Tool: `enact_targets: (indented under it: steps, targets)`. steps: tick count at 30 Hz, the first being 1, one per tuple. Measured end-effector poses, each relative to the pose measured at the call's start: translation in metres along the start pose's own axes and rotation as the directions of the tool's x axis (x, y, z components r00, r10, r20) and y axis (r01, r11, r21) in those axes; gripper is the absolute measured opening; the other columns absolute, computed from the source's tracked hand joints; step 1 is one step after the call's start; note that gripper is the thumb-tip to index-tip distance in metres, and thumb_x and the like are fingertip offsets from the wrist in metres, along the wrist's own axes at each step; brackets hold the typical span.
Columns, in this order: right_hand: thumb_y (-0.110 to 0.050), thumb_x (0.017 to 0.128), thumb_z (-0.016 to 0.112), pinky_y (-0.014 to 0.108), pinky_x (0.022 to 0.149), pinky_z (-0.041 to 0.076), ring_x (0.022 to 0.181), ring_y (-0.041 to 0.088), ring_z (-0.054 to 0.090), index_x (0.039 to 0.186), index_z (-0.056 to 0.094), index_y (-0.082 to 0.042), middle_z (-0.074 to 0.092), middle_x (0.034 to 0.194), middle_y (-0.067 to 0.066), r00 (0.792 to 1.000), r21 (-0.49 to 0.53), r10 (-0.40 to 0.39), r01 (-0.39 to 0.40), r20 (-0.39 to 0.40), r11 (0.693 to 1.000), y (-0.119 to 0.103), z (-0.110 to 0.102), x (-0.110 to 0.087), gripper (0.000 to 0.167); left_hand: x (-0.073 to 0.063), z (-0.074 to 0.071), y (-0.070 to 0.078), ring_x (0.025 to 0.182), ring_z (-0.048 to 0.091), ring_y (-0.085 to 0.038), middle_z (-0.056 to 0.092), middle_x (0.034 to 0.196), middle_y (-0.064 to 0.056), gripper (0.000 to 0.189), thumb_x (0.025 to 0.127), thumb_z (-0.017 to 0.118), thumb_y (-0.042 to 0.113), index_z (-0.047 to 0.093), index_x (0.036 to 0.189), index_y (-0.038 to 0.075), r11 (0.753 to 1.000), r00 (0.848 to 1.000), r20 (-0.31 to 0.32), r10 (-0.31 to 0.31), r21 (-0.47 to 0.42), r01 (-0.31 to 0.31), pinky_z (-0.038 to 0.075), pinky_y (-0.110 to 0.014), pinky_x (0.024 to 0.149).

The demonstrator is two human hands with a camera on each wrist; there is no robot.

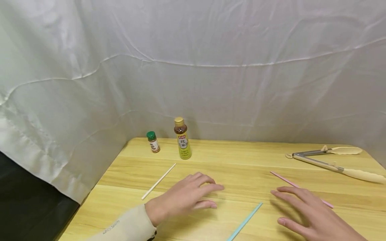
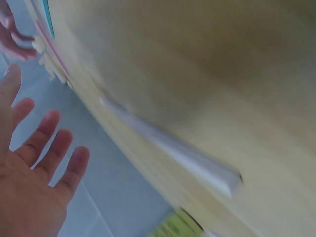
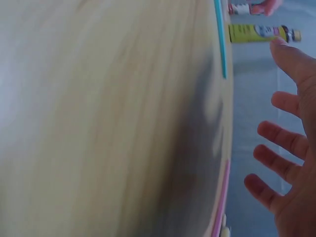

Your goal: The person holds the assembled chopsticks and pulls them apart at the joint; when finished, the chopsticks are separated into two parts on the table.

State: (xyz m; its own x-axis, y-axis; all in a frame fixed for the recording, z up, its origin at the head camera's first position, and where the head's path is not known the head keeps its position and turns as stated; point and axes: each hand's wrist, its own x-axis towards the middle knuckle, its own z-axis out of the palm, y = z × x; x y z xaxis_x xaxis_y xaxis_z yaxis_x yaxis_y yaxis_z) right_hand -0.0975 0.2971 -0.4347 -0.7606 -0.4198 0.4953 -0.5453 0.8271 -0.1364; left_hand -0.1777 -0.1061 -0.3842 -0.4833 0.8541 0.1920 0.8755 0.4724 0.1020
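Note:
My left hand (image 1: 188, 194) hovers over the wooden table (image 1: 229, 170) with relaxed fingers, holding nothing. A white stick (image 1: 158, 181), like a chopstick, lies just to its left and shows large in the left wrist view. Between the two hands lies a light blue stick (image 1: 245, 221). My right hand (image 1: 310, 211), its fingers spread and empty, is held over the right side of the table. It overlaps a pink stick (image 1: 284, 179) in the head view, hiding the middle of it.
At the back left stand a sesame oil bottle (image 1: 183, 140) with a gold cap and a small spice jar (image 1: 153, 143) with a green lid. Spread tongs (image 1: 319, 164) with cream tips lie at the back right. A pale curtain (image 1: 211, 93) hangs behind the table.

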Motion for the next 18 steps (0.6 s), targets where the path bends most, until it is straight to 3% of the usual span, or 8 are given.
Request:
enact_targets:
  steps: [4,6,10,18]
  targets:
    - [-0.042,0.08,0.097,0.007,0.105,0.036,0.126,0.005,0.059,0.147,0.066,-0.035,0.066,0.14,-0.014,0.995,0.056,-0.101,0.101,0.002,0.993,-0.009,0.01,0.01,0.074,0.003,0.008,0.015,0.12,0.062,-0.007,0.069,0.136,0.009,0.051,0.112,0.051,0.054,0.057,0.156,0.028,1.0,0.999,0.036,0.031,0.002,-0.031,0.054,-0.024,0.1]
    - [-0.038,0.084,0.095,0.012,0.101,0.044,0.123,0.006,0.06,0.145,0.067,-0.035,0.065,0.139,-0.014,0.99,0.109,-0.137,0.134,0.02,0.985,-0.012,0.013,0.014,0.067,0.004,0.01,0.021,0.113,0.061,-0.004,0.07,0.131,0.011,0.05,0.113,0.05,0.055,0.058,0.155,0.029,0.999,0.998,0.045,0.041,-0.007,-0.041,0.052,-0.02,0.097]
    - [-0.026,0.092,0.089,0.02,0.09,0.053,0.122,0.003,0.058,0.142,0.067,-0.037,0.063,0.138,-0.017,0.982,0.228,-0.177,0.158,0.067,0.961,-0.018,0.015,0.02,0.056,0.004,0.013,0.031,0.103,0.058,0.001,0.07,0.124,0.014,0.049,0.112,0.05,0.057,0.062,0.15,0.03,0.997,0.996,0.059,0.068,-0.032,-0.066,0.05,-0.015,0.095]
    - [-0.019,0.101,0.079,0.023,0.088,0.054,0.118,0.004,0.058,0.137,0.069,-0.035,0.064,0.132,-0.016,0.966,0.393,-0.228,0.162,0.126,0.905,-0.022,0.021,0.035,0.04,0.006,0.02,0.045,0.093,0.054,0.009,0.067,0.108,0.018,0.037,0.11,0.06,0.052,0.068,0.138,0.029,0.988,0.981,0.129,0.148,-0.064,-0.14,0.036,-0.003,0.082]
